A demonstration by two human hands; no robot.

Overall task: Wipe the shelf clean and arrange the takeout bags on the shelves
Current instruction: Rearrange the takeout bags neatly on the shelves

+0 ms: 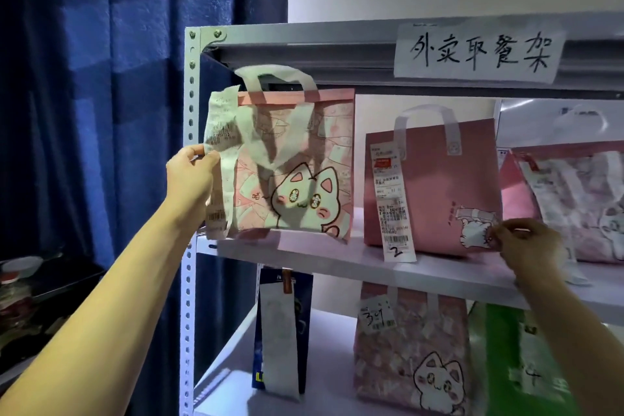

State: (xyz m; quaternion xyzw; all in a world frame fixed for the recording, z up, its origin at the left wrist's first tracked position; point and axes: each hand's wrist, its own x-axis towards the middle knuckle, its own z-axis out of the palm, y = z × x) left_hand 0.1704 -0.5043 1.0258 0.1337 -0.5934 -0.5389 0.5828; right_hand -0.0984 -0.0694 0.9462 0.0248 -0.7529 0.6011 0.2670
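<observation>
Head view: left hand (190, 176) pinching the receipt (219, 159) on the cat-print bag (297, 165), standing at the left end of the upper shelf (337, 257); right hand (526, 243) pinching the lower right corner of the plain pink bag (435, 192) beside it

Left hand (192, 176) pinches receipt (218, 145) on cat-print bag (297, 172) at shelf's (337, 260) left end; right hand (526, 246) pinches plain pink bag's (439, 192) lower right corner, mid-shelf.
</observation>
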